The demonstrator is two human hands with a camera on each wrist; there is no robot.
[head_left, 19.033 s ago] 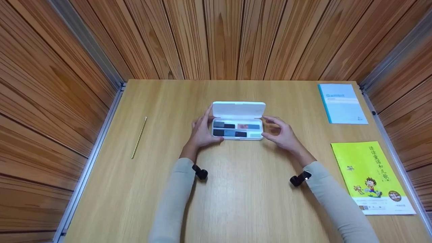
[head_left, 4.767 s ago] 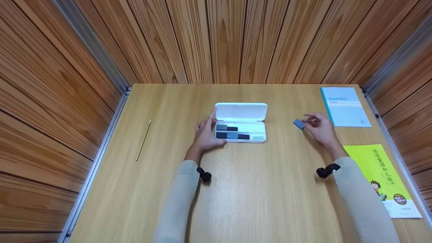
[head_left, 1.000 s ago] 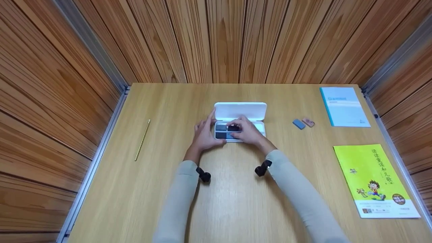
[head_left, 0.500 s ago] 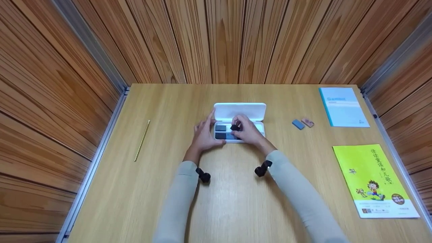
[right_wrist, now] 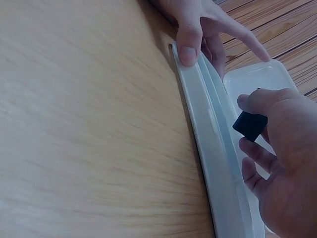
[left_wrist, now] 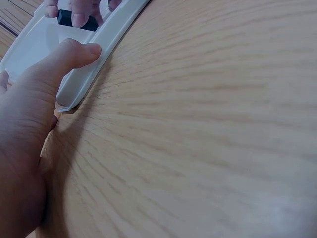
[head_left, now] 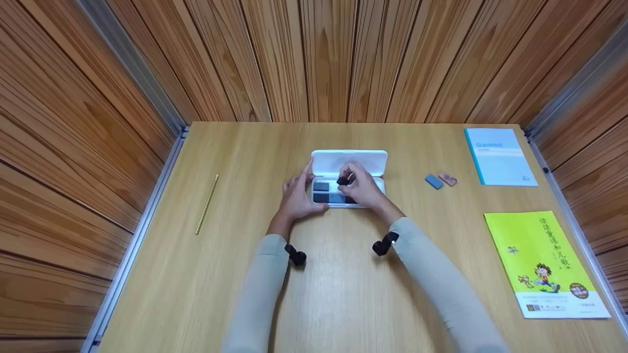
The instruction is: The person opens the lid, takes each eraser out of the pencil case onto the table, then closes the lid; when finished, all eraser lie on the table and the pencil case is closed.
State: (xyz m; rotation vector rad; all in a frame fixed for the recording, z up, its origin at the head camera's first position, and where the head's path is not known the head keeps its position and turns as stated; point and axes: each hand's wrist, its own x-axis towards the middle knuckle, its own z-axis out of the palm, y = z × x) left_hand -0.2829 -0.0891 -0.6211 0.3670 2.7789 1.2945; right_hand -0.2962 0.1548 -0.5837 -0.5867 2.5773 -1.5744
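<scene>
A white pencil case (head_left: pixel 349 163) stands with its lid raised near the middle of the table. My left hand (head_left: pixel 297 197) grips its left end, the thumb (left_wrist: pixel 84 52) on the front rim and a finger up at the lid. Between the thumb and fingers of my right hand (head_left: pixel 364 189) a small black eraser (right_wrist: pixel 251 125) is pinched, held over the case. Still inside the case are a grey eraser (head_left: pixel 321 186) in the back row and a dark eraser (head_left: pixel 321 198) and a blue-grey eraser (head_left: pixel 337 198) in the front row. My right hand covers part of the right side.
Right of the case lie a blue eraser (head_left: pixel 433 181) and a pinkish eraser (head_left: pixel 448 179) side by side. A light-blue notebook (head_left: pixel 503 157) and a yellow-green book (head_left: pixel 542 255) lie along the right edge. A gold pencil (head_left: pixel 207 205) lies on the left.
The blue and pinkish erasers have gone from the case to the table at right. In the last second my right hand has raised the black eraser off the back row; the left stays put.
</scene>
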